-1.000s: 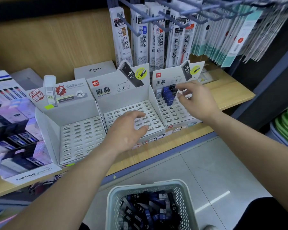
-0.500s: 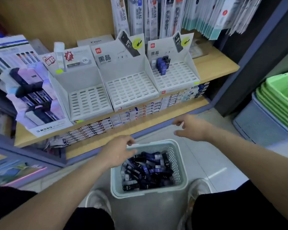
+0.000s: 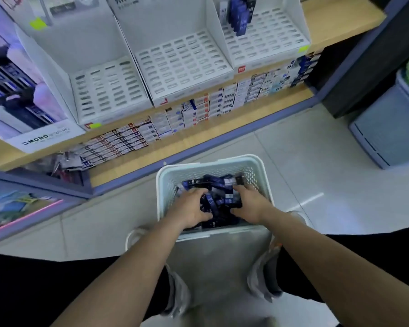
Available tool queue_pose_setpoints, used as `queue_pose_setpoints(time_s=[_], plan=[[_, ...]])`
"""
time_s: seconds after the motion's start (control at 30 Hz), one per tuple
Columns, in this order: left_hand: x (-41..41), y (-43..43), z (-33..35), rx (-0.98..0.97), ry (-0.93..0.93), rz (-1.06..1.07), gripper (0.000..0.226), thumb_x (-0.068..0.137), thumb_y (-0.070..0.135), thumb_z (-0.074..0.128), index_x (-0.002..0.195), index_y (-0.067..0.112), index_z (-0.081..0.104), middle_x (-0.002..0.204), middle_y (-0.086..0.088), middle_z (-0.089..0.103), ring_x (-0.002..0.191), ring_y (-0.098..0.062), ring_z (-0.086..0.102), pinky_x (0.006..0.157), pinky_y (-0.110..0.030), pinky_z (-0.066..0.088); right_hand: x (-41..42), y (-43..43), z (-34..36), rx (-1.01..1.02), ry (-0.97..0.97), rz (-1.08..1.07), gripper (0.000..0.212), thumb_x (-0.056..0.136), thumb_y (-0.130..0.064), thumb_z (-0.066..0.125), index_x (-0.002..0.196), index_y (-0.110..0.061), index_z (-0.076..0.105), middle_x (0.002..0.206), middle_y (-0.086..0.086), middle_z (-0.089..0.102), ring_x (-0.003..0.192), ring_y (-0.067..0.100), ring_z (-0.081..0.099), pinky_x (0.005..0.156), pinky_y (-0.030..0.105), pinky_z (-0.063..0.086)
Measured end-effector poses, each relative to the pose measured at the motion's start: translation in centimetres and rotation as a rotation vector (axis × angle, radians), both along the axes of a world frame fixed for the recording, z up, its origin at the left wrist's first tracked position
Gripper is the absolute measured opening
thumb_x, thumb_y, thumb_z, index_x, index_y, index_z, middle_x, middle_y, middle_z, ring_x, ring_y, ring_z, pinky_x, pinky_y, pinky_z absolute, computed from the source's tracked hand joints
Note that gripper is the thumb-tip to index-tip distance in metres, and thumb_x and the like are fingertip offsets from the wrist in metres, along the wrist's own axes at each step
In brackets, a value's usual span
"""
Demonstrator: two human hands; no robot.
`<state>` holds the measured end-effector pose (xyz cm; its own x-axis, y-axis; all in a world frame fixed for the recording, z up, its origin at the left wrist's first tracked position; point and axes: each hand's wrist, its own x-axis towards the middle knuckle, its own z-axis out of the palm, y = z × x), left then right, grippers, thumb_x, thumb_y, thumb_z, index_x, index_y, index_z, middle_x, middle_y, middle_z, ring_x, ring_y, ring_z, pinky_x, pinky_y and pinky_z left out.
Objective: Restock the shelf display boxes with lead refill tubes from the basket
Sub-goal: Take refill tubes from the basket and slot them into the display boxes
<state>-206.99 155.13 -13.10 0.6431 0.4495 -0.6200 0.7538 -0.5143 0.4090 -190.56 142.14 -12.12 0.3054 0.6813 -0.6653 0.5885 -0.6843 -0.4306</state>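
A pale perforated basket (image 3: 206,164) stands on the floor between my feet, filled with dark blue lead refill tubes (image 3: 219,201). Both hands are down inside it. My left hand (image 3: 191,208) digs into the pile on the left, with tubes between its curled fingers and thumb. My right hand (image 3: 249,204) does the same on the right side. On the shelf above stand three white slotted display boxes: the left box (image 3: 104,90) and the middle box (image 3: 182,64) have no tubes in them, and the right box (image 3: 267,38) holds a few blue tubes (image 3: 240,16) at its back.
Small boxed refills (image 3: 198,112) line the wooden shelf's front edge. A MONO display (image 3: 43,138) stands at the left. Grey and green crates (image 3: 387,123) are stacked on the tiled floor at the right. A lower shelf edge (image 3: 21,208) juts out at the left.
My hands left the shelf boxes, came down over the basket and have sunk into the tube pile. My view tipped downward toward the basket.
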Motion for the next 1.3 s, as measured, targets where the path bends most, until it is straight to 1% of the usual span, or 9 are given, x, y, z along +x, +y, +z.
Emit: queue_pose_setpoints(time_s=[0.17, 0.43, 0.6, 0.73, 0.8, 0.97, 1.07, 1.2, 1.3], plan=[[0.2, 0.5, -2.8, 0.042, 0.085, -0.209, 0.105, 0.073, 0.061, 0.077, 0.157, 0.038, 0.018, 0.165, 0.011, 0.014, 0.146, -0.026, 0.014, 0.119, -0.052, 0.022, -0.9, 0.5, -3.0, -0.064, -0.024, -0.006, 0.102, 0.078, -0.043, 0.080, 0.156, -0.016, 0.019, 0.158, 0.012, 0.019, 0.143, 0.040, 0.022, 0.119, 0.042, 0.025], [0.3, 2.0, -4.0, 0.164, -0.007, -0.215, 0.080, 0.077, 0.061, 0.073, 0.147, 0.045, 0.037, 0.150, 0.015, 0.035, 0.139, -0.024, 0.023, 0.115, -0.045, 0.023, -0.2, 1.3, -4.9, 0.014, -0.072, 0.101, 0.100, 0.069, -0.045, 0.086, 0.152, -0.025, 0.034, 0.150, 0.002, 0.028, 0.134, 0.033, 0.028, 0.117, 0.037, 0.024], [-0.1, 2.0, -4.5, 0.073, -0.041, -0.133, 0.085, 0.075, 0.056, 0.079, 0.148, 0.037, 0.039, 0.148, 0.009, 0.038, 0.135, -0.022, 0.035, 0.112, -0.039, 0.033, -0.5, 1.2, -5.2, 0.039, -0.018, 0.080, 0.105, 0.062, -0.050, 0.088, 0.151, -0.027, 0.037, 0.149, 0.002, 0.023, 0.135, 0.029, 0.026, 0.119, 0.038, 0.027], [0.0, 1.9, -4.5, 0.003, -0.030, -0.082, 0.088, 0.073, 0.051, 0.083, 0.149, 0.034, 0.040, 0.146, 0.007, 0.039, 0.133, -0.023, 0.039, 0.112, -0.045, 0.036, -0.1, 1.3, -5.5, 0.134, 0.046, -0.071, 0.055, 0.078, -0.043, 0.081, 0.125, -0.020, 0.064, 0.137, 0.002, 0.039, 0.130, 0.025, 0.043, 0.114, 0.033, 0.033], [0.1, 2.0, -4.3, -0.006, -0.038, -0.053, 0.087, 0.073, 0.047, 0.084, 0.148, 0.033, 0.041, 0.147, 0.006, 0.044, 0.133, -0.022, 0.044, 0.111, -0.042, 0.037, -0.1, 1.2, -5.6, 0.141, 0.033, -0.081, 0.035, 0.083, -0.030, 0.078, 0.114, -0.020, 0.065, 0.130, 0.000, 0.041, 0.124, 0.025, 0.047, 0.111, 0.032, 0.036], [-0.2, 1.8, -3.6, 0.177, 0.012, -0.116, 0.080, 0.075, 0.056, 0.077, 0.145, 0.043, 0.040, 0.147, 0.012, 0.049, 0.135, -0.016, 0.043, 0.109, -0.040, 0.020, -0.3, 1.2, -5.2, 0.090, 0.056, -0.089, 0.068, 0.083, -0.016, 0.075, 0.144, -0.018, 0.046, 0.149, 0.011, 0.031, 0.136, 0.032, 0.039, 0.117, 0.030, 0.028], [-0.1, 1.5, -3.4, 0.112, -0.005, -0.127, 0.089, 0.076, 0.054, 0.077, 0.150, 0.046, 0.030, 0.149, 0.008, 0.043, 0.138, -0.020, 0.037, 0.118, -0.041, 0.013, -0.2, 1.4, -5.3, 0.081, 0.038, -0.048, 0.070, 0.079, -0.016, 0.073, 0.144, -0.017, 0.048, 0.145, 0.015, 0.043, 0.135, 0.035, 0.040, 0.116, 0.034, 0.030], [0.5, 1.3, -3.1, 0.041, 0.025, -0.148, 0.079, 0.080, 0.051, 0.077, 0.148, 0.049, 0.036, 0.137, 0.007, 0.040, 0.129, -0.020, 0.038, 0.114, -0.037, 0.023, -0.1, 1.4, -5.6, 0.067, 0.047, -0.053, 0.077, 0.074, -0.020, 0.076, 0.145, -0.020, 0.047, 0.139, 0.007, 0.044, 0.128, 0.033, 0.045, 0.113, 0.039, 0.036], [0.5, 1.2, -3.5, 0.020, -0.006, -0.119, 0.074, 0.079, 0.046, 0.079, 0.144, 0.043, 0.044, 0.141, 0.008, 0.036, 0.128, -0.019, 0.041, 0.108, -0.037, 0.035, -0.3, 1.4, -5.9, 0.085, 0.058, -0.075, 0.055, 0.084, -0.027, 0.072, 0.136, -0.021, 0.055, 0.140, 0.007, 0.041, 0.132, 0.031, 0.040, 0.116, 0.037, 0.031]])
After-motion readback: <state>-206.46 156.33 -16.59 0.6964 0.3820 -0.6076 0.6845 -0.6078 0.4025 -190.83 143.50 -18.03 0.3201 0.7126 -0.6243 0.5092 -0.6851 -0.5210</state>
